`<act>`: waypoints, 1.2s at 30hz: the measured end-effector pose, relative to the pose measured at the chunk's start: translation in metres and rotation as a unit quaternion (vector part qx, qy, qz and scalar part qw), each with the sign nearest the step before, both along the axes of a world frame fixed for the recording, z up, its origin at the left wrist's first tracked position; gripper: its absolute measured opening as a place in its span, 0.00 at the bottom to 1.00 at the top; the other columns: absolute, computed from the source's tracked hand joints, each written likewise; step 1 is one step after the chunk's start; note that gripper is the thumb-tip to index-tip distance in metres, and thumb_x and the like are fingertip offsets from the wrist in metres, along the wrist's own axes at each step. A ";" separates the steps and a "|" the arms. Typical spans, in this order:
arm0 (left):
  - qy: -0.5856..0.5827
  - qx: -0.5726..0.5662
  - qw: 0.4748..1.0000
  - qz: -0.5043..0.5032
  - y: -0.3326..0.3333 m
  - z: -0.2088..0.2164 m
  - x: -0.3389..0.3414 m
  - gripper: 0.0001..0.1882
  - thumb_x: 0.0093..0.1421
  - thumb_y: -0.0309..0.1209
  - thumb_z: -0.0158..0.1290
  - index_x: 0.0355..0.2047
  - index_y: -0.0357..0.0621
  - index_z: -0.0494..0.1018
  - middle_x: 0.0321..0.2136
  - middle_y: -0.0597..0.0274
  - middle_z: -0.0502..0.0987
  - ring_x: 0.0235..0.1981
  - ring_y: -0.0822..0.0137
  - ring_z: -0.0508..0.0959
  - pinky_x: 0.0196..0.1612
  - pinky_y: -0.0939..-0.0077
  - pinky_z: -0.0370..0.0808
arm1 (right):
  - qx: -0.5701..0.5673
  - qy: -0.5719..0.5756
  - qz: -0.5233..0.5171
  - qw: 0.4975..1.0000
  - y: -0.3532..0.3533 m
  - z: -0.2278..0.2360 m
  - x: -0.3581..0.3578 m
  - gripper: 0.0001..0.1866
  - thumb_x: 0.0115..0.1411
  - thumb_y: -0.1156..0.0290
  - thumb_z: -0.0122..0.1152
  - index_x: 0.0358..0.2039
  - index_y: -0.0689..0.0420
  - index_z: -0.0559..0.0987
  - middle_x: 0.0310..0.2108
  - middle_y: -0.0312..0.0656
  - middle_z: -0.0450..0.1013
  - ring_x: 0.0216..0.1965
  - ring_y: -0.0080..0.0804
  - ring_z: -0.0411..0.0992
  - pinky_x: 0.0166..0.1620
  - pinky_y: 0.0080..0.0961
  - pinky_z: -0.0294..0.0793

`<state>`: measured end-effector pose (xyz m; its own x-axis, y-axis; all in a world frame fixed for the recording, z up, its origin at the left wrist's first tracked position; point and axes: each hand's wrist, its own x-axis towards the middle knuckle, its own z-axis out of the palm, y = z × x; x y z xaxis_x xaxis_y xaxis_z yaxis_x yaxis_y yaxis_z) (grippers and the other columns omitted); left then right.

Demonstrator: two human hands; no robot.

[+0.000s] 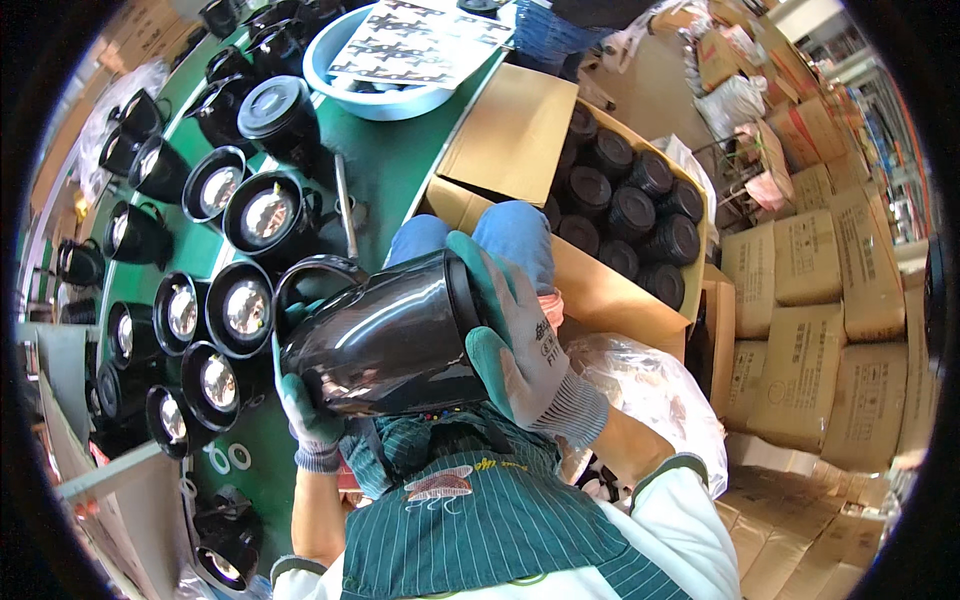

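A glossy black jug (385, 340) with a curved handle lies on its side above my lap, held between both hands. My left hand (308, 415), in a grey and green glove, wraps around its left end, with several fingers hidden behind it. At the other end, my gloved right hand (520, 340) grips a round black base or cap (462, 300), palm against its flat face. The jug's handle (318, 265) points up and away from me. Beside it on the green table (385, 160) stand several black jugs (265, 215), their open ends showing shiny silver insides.
An open cardboard box (570, 290) of black round parts (610, 155) sits right of my knees. At the table's far end is a light blue basin (400, 105) with printed sheets on it. A metal rod (345, 205) rises near the jugs. Stacked cartons (800, 330) line the right.
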<state>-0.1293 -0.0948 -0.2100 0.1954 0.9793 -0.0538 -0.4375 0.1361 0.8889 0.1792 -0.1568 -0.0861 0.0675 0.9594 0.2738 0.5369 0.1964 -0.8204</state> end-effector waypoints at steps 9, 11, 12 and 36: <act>0.247 0.269 0.930 0.038 0.017 0.157 0.037 0.59 0.52 0.59 0.67 0.71 0.30 0.55 0.63 0.41 0.70 0.63 0.47 0.73 0.67 0.51 0.69 | 0.082 0.277 0.048 0.956 0.007 -0.018 0.002 0.38 0.75 0.50 0.43 0.73 0.66 0.53 0.66 0.57 0.61 0.65 0.53 0.64 0.68 0.41 0.61; 0.243 0.334 0.911 0.021 0.023 0.172 0.044 0.56 0.52 0.58 0.67 0.69 0.30 0.59 0.63 0.41 0.71 0.63 0.47 0.73 0.67 0.50 0.69 | 0.063 0.306 0.048 0.949 0.006 -0.029 0.003 0.38 0.74 0.50 0.44 0.73 0.66 0.53 0.66 0.56 0.61 0.65 0.51 0.65 0.67 0.40 0.63; 0.277 0.316 0.907 0.023 0.023 0.183 0.045 0.58 0.51 0.60 0.68 0.69 0.31 0.58 0.62 0.41 0.71 0.63 0.47 0.73 0.67 0.50 0.69 | 0.054 0.319 0.049 0.945 0.007 -0.034 0.002 0.38 0.74 0.50 0.44 0.73 0.65 0.54 0.66 0.55 0.62 0.65 0.51 0.66 0.67 0.40 0.64; 0.731 0.371 0.573 -0.002 0.407 0.160 -0.147 0.52 0.47 0.48 0.73 0.67 0.38 0.64 0.62 0.40 0.71 0.66 0.44 0.68 0.70 0.55 0.64 | -0.084 0.191 0.025 0.978 0.104 -0.131 0.001 0.41 0.69 0.58 0.55 0.75 0.62 0.54 0.66 0.50 0.66 0.61 0.40 0.71 0.66 0.38 0.66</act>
<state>-0.2760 0.3120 -0.0500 0.4748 0.8380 0.2689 0.8468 -0.5182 0.1197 0.1800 -0.0530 -0.2168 0.0851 0.9934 0.0771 0.1789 0.0609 -0.9820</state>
